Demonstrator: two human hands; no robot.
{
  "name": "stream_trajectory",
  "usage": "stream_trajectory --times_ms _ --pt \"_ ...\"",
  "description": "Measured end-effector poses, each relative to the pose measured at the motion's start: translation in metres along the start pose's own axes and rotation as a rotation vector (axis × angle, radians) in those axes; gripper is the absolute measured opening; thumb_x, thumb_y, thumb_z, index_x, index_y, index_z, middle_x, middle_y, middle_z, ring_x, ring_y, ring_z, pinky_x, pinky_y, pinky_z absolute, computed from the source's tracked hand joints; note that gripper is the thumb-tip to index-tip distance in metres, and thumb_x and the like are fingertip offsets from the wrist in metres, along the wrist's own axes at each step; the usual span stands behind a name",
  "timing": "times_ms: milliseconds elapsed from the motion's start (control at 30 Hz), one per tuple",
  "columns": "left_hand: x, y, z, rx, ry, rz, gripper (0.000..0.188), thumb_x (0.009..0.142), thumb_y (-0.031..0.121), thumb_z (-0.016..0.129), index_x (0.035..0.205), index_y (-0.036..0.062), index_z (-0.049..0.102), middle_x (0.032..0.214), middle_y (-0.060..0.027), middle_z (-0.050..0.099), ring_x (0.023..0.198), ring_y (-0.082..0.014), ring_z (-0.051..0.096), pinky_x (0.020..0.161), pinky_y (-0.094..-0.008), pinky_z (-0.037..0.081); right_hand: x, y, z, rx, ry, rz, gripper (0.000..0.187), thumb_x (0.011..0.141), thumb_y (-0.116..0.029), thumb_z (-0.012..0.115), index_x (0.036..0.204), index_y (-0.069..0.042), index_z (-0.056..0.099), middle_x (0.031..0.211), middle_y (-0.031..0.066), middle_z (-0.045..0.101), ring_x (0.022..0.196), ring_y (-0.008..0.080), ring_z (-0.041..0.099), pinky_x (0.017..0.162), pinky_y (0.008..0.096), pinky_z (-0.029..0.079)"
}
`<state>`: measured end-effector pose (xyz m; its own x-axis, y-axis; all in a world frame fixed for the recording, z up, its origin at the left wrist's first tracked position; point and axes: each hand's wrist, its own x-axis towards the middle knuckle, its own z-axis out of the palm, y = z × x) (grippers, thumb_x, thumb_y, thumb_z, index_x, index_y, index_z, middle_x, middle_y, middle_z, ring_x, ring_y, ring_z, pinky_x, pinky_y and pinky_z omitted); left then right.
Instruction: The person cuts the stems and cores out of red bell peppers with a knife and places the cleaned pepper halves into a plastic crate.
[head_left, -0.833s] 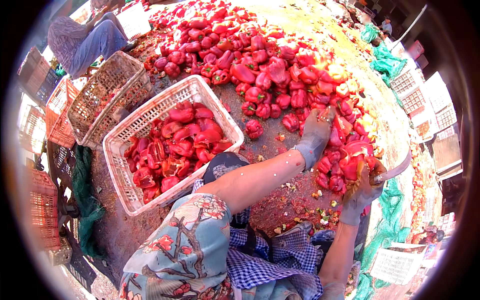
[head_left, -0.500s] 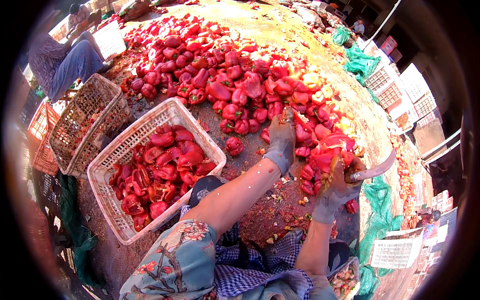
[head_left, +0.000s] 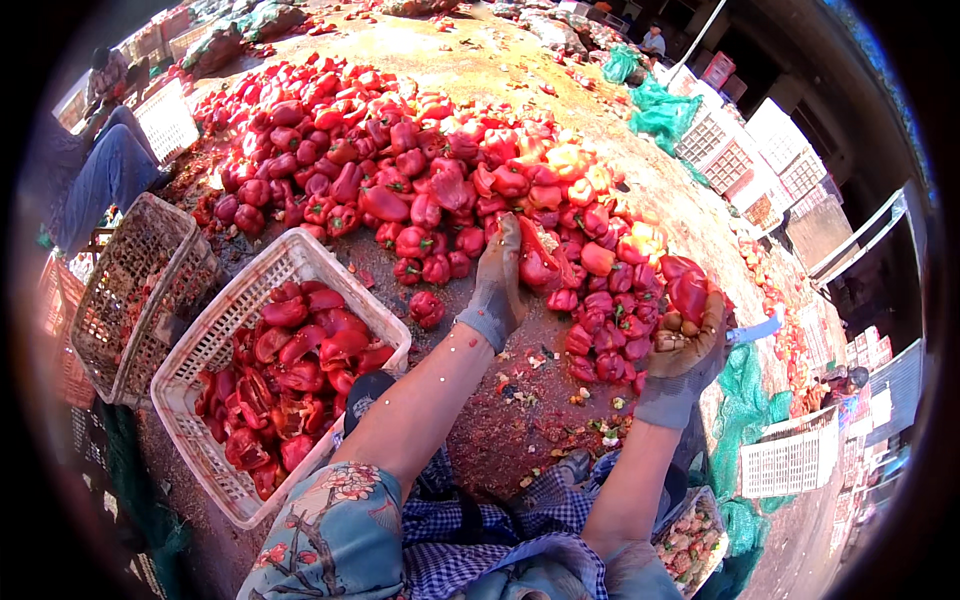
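Note:
My left hand [head_left: 505,275], in a soiled grey glove, grips an opened red bell pepper piece [head_left: 539,262] at the near edge of a big pile of red bell peppers [head_left: 400,165]. Farther right, my gloved right hand [head_left: 688,345] has its fingers curled against another red bell pepper piece [head_left: 688,294]. A knife [head_left: 756,331] is held in that same hand; its pale blade sticks out to the right, while the handle is hidden by the palm. On my left stands a whitish plastic crate [head_left: 350,280] holding cut red pepper pieces [head_left: 290,375].
An emptier slatted crate [head_left: 130,290] leans beyond the pepper crate. By my right knee sits a small container with pale pepper cores [head_left: 688,540]. Green netting [head_left: 742,400] lies at the right. Another person [head_left: 110,180] sits at the far left.
My hands have moved apart, the left drawing a pepper piece away from the right. The knife blade has swung from pointing up-right to nearly level. The whole view has shifted slightly.

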<state>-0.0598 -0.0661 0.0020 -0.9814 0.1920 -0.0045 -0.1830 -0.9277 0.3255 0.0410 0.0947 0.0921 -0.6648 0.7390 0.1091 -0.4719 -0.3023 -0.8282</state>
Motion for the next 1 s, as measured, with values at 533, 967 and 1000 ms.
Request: stream_trajectory --times_ms 533,967,1000 --pt "-0.047 -0.036 0.028 1.133 -0.435 0.411 0.035 0.097 0.035 0.048 0.102 0.0011 0.051 0.095 -0.0056 0.052 0.085 -0.012 0.049 0.076 -0.0256 0.042 -0.01 0.029 -0.027 -0.327 -0.573 0.546 0.038 0.088 -0.044 0.062 0.079 -0.007 0.064 0.054 0.0005 0.052 0.044 0.0108 0.052 0.038 0.0267 0.037" --pt "-0.055 -0.067 0.025 0.977 -0.524 -0.258 0.036 0.095 0.023 0.05 0.119 -0.0042 0.051 0.104 -0.0086 0.062 0.096 -0.014 0.057 0.088 -0.0283 0.045 -0.002 0.035 -0.08 -0.291 -0.641 0.575 0.037 0.078 -0.009 0.068 0.113 -0.005 0.054 0.068 0.0038 0.059 0.044 0.0102 0.054 0.036 0.023 0.043" --pt "-0.056 -0.068 0.029 0.938 -0.512 -0.314 0.035 0.094 0.022 0.051 0.118 -0.0041 0.051 0.103 -0.0083 0.062 0.095 -0.0135 0.058 0.086 -0.0279 0.046 0.0 0.035 -0.084 -0.323 -0.664 0.585 0.037 0.078 -0.009 0.068 0.113 -0.004 0.055 0.068 0.0035 0.059 0.044 0.0101 0.054 0.036 0.0227 0.042"
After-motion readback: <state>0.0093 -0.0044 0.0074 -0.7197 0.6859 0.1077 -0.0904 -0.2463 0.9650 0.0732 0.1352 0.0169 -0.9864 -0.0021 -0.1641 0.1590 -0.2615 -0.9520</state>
